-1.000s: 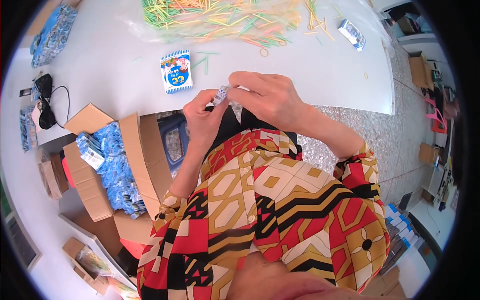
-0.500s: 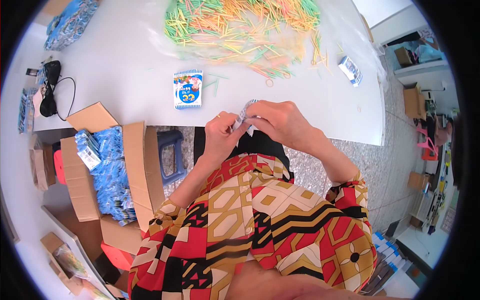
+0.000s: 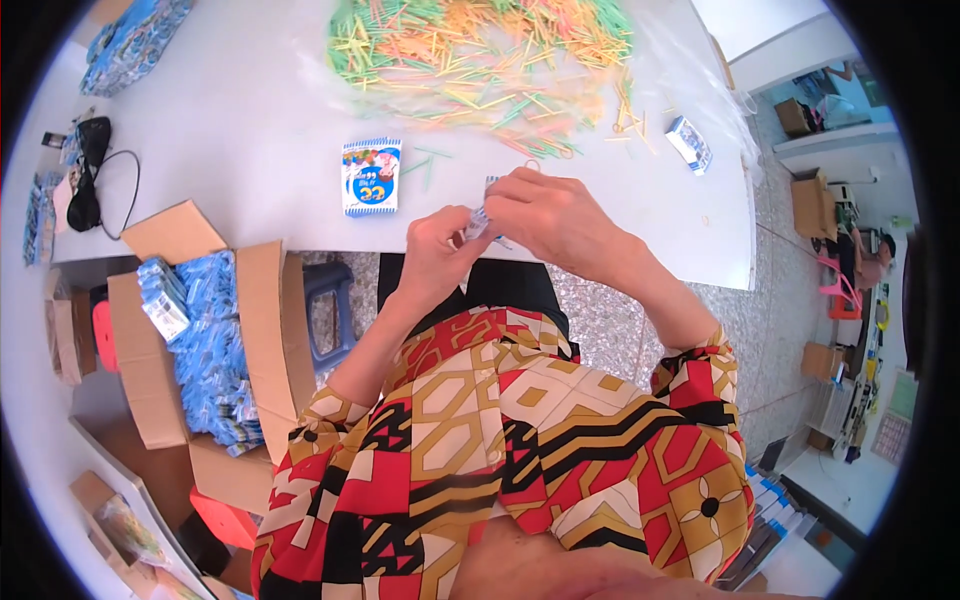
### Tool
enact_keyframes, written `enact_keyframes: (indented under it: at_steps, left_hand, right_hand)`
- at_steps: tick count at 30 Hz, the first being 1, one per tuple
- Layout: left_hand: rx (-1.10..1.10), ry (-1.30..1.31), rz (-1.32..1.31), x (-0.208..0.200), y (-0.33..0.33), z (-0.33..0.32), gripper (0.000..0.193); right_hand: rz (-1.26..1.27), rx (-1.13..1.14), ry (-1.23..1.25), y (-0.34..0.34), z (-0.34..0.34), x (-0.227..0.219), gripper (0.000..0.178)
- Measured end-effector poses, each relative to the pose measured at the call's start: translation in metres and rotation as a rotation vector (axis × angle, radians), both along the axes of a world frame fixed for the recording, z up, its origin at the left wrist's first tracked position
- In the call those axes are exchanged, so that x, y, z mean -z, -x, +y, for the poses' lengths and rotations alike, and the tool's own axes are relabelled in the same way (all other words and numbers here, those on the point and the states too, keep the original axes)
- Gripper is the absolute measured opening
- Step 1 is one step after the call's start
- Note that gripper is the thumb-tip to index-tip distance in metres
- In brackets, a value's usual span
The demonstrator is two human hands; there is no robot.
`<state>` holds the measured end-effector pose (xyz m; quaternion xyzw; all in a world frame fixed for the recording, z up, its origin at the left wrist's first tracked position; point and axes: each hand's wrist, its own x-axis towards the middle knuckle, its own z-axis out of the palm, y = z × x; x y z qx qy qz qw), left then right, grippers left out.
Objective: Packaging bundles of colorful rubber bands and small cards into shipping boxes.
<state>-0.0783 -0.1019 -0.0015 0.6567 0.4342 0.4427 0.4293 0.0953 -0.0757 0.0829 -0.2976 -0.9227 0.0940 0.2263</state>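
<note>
A small blue-and-white packet is pinched between my two hands at the table's near edge, mostly covered by fingers. My left hand has thumb and fingers closed on its lower left side. From the upper right, my right hand grips it with bent fingers. Beyond my left hand, a blue-and-white printed packet lies flat with its picture side up. Several thin green sticks rest beside it.
A clear plastic sheet at the back bears a big heap of coloured sticks. Another packet lies on the right of the white table. At left stand an open cardboard box of blue packets, a blue stool and a black cable.
The strip of packet that curled up above my fingers now shows lower and more covered. My right hand has turned slightly over it. The whole view has shifted a little.
</note>
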Motion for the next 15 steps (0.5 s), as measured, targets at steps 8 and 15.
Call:
enact_keyframes:
  at_steps: [8, 15]
  left_hand:
    - [-0.103, -0.135, -0.018, 0.005, 0.003, 0.002, 0.014]
    - [-0.157, 0.105, -0.098, 0.016, 0.011, 0.006, 0.020]
  right_hand:
    - [0.011, -0.067, 0.086, 0.006, 0.006, 0.001, 0.007]
    - [0.420, 0.268, 0.572, -0.044, 0.067, 0.019, 0.009]
